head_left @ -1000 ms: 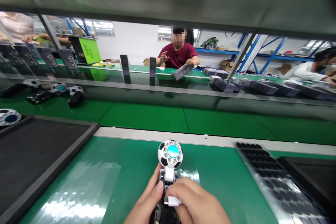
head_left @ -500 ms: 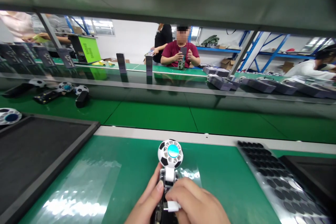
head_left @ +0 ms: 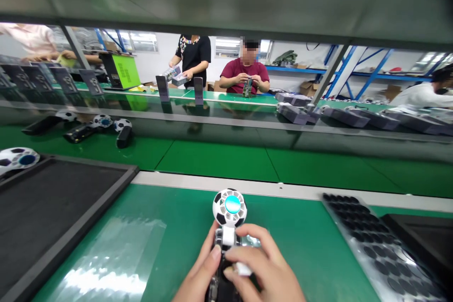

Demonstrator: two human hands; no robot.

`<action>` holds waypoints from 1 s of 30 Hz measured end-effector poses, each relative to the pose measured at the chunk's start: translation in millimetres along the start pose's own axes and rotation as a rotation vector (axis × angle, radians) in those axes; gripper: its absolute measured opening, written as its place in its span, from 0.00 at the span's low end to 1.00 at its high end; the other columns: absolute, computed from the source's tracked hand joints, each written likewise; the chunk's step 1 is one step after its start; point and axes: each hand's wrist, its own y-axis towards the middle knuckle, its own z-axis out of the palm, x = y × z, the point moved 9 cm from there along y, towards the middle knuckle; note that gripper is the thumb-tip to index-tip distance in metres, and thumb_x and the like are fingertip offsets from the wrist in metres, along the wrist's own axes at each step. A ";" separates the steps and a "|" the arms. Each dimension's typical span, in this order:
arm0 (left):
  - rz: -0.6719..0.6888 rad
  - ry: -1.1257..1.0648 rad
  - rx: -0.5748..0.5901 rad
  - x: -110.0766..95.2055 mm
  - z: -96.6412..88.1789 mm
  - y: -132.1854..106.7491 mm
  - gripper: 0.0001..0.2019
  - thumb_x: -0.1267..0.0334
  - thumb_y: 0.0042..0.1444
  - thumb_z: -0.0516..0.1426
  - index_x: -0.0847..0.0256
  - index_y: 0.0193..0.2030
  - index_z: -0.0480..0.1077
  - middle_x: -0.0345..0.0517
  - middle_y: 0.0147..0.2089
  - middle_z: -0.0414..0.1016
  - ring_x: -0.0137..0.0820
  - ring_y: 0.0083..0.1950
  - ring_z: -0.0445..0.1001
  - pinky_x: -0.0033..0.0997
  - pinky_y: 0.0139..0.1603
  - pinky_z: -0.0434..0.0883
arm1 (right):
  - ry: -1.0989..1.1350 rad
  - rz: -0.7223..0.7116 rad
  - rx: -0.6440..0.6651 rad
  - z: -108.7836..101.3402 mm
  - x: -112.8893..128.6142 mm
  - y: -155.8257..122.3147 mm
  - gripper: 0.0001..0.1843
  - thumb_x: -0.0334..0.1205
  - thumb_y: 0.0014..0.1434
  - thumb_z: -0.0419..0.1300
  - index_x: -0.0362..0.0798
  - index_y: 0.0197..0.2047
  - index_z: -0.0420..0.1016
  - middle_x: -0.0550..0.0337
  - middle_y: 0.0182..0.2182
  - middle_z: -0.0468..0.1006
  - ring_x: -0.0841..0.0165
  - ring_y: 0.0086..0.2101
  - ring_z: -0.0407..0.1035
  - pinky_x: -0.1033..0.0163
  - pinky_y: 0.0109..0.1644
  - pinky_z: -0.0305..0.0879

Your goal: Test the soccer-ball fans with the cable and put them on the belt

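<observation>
My left hand (head_left: 200,269) is wrapped round the dark handle (head_left: 221,281) of a small handheld fan, gripping it from the left. The fan's round head (head_left: 230,207) is patterned like a white and black football, with a shiny blue disc at its centre, and points away from me. On the handle's right side, my right hand (head_left: 271,264) pinches a small white plug (head_left: 242,269) between thumb and fingers. Its index finger reaches up by the white neck (head_left: 228,236). The plug's tip is hidden, so I cannot tell whether it sits in the handle.
Clear plastic film (head_left: 106,250) lies on the green table. A black tray (head_left: 60,217) is at left, a sheet of black round pads (head_left: 375,245) at right. Beyond, several football fans (head_left: 102,122) lie on a green belt (head_left: 219,160). Boxes (head_left: 163,88) and co-workers (head_left: 244,73) are further back.
My right index finger has lifted and stretched towards the fan's neck; the plug has shifted slightly right and tilted. The belt's fans have moved right. A co-worker in black has moved left.
</observation>
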 end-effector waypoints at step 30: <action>-0.047 0.205 0.037 -6.7 8.2 -10.5 0.28 0.57 0.46 0.58 0.59 0.51 0.49 0.52 0.40 0.71 0.31 0.24 0.72 0.30 0.26 0.66 | -0.136 0.009 0.259 19.8 -35.3 6.4 0.15 0.27 0.52 0.46 0.49 0.36 0.70 0.59 0.33 0.70 0.70 0.34 0.67 0.68 0.38 0.62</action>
